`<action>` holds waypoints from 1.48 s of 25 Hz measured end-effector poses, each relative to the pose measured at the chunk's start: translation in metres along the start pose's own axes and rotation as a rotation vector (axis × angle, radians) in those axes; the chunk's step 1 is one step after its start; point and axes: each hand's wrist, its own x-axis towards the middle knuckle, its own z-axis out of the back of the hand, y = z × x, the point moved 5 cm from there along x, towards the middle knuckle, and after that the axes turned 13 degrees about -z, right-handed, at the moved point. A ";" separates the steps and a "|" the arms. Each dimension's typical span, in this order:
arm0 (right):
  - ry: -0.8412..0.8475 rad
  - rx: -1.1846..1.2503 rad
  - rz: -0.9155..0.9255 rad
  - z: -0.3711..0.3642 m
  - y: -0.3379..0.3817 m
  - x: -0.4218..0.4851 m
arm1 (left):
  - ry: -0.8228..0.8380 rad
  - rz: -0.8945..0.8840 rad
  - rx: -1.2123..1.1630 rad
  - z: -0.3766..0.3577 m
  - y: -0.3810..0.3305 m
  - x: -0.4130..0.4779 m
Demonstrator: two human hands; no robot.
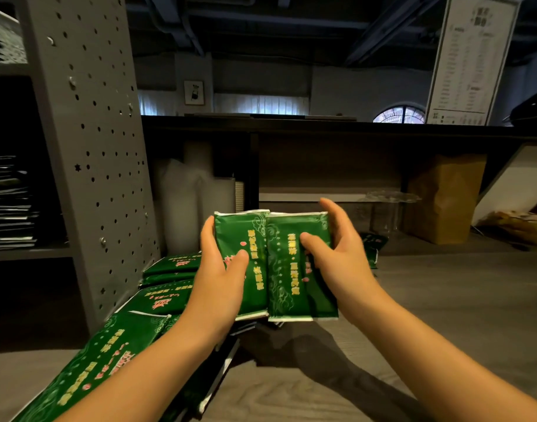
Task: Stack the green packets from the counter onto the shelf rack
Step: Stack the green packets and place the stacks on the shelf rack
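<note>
Two green packets with yellow writing are held side by side above the grey counter [444, 300]. My left hand [221, 275] grips the left packet [255, 248], thumb across its front. My right hand [334, 254] grips the right packet [288, 275] the same way. Several more green packets [163, 287] lie spread on the counter at the lower left, partly under my left forearm. The grey perforated shelf rack [90, 147] stands at the left, and dark flat packets [8, 202] are stacked on one of its shelves.
A brown paper bag [444, 199] and a clear plastic container [386, 208] stand at the back right of the counter. White wrapped rolls [194, 202] stand behind the packets. A dark raised ledge [322, 123] runs across the back.
</note>
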 end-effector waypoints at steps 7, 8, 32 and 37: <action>-0.014 0.125 -0.079 0.001 0.002 -0.009 | 0.019 -0.075 0.241 0.003 0.003 -0.004; 0.024 0.125 -0.064 -0.006 0.003 -0.012 | 0.032 -0.080 0.239 0.000 0.003 -0.006; 0.065 -0.171 0.021 -0.038 -0.020 -0.021 | -0.076 0.057 -0.193 -0.013 0.003 -0.013; 0.229 -0.009 -0.076 -0.054 -0.024 -0.028 | -0.031 -0.012 -0.159 -0.016 0.003 -0.013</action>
